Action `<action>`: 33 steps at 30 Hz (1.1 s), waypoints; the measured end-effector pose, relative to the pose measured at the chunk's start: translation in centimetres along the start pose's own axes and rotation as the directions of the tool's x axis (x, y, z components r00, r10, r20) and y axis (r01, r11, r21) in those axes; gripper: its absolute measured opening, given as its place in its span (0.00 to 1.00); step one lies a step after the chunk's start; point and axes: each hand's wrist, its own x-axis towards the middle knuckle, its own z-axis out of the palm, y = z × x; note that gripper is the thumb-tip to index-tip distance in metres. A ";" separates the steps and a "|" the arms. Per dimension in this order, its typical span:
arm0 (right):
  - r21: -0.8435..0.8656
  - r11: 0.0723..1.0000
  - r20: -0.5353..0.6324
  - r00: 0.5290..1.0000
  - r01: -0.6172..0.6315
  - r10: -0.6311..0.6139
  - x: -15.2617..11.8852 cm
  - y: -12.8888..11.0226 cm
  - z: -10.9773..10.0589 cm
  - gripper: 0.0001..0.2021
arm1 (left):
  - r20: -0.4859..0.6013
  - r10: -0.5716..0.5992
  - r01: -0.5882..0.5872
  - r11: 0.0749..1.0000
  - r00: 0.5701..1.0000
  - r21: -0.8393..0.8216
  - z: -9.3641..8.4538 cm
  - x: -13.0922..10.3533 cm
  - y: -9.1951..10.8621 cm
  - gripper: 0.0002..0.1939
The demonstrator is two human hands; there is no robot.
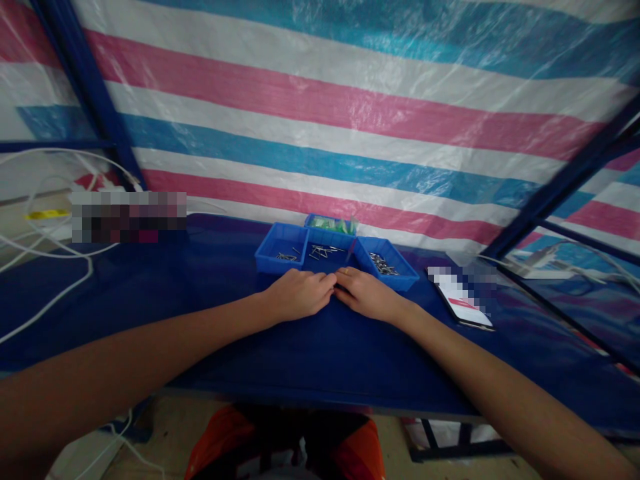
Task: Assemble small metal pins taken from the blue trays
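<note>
My left hand [300, 293] and my right hand [369, 295] meet at the fingertips, low over the blue table. Both have curled, pinched fingers; anything between them is hidden or too small to make out. A ring shows on my right hand. Just beyond are a left blue bin [267, 266] with a few thin metal pins [287, 257] and a right blue bin [404, 280] with many more pins [384, 264]. Several loose pins [323, 251] lie between these bins. Behind them, a third blue bin [330, 237] holds green-tinted clear packets [327, 225].
A phone [465, 310] with a lit screen lies right of the bins. White cables [90, 267] run over the table's left end, beside a blurred-out patch. Blue metal posts [95, 93] frame a striped plastic sheet [350, 100]. The table's front edge [320, 398] is near my lap.
</note>
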 end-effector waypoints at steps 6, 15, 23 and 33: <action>0.029 1.000 -0.001 1.000 0.003 -0.003 0.0 0.1 0.0 0.05 | -0.039 0.047 -0.047 0.999 0.998 0.007 0.2 0.0 -0.3 0.10; 0.050 0.997 -0.034 0.998 -0.051 0.053 0.1 0.0 0.0 0.06 | -0.008 -0.069 0.070 0.995 0.998 0.077 0.1 0.0 -0.2 0.08; 0.112 0.993 -0.076 0.996 -0.043 0.052 0.1 -0.3 -0.4 0.07 | 0.056 -0.070 0.066 0.996 0.996 0.060 0.6 -0.1 -0.5 0.08; 0.035 0.999 -0.103 0.994 -0.029 0.033 0.0 -0.6 -0.4 0.08 | 0.056 -0.092 0.090 0.995 0.994 0.035 0.2 -0.1 -0.3 0.09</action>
